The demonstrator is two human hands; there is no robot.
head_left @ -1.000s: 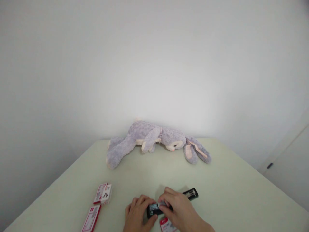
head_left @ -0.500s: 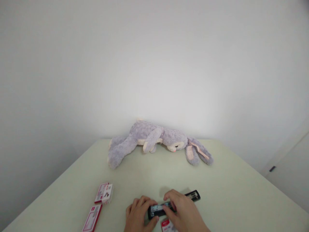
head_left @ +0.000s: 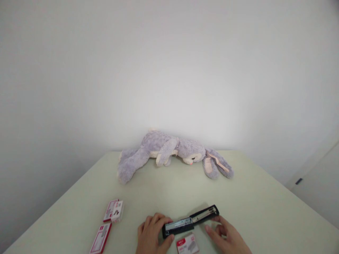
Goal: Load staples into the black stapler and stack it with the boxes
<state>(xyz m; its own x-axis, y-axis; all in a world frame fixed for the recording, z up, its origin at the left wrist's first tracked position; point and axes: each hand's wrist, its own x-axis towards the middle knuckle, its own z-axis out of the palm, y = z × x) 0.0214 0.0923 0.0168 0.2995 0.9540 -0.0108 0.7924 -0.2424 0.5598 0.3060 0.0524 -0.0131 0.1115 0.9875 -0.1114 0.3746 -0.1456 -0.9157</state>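
Two bare hands work at the near edge of a pale green bench (head_left: 265, 197). The left hand (head_left: 151, 235) curls around the near end of a black plastic-and-metal stapler (head_left: 189, 222), thumb and fingers closed on it and pinning it to the bench. The right hand (head_left: 230, 238) lies loosely spread just beside the stapler's far arm, fingertips close to it; whether they touch cannot be told. The stapler lies hinged flat open, its silvery staple channel facing up. It looks stiff, compact and fairly heavy for its size, best held by the solid base end, clear of the sprung channel. A small red-and-white cardboard staple box (head_left: 187, 245) sits just in front of the stapler, between the hands. Two more red-and-white boxes (head_left: 113, 211) (head_left: 100, 238) lie well to the left. A lilac plush rabbit (head_left: 172, 152) sprawls along the far edge against a white wall.
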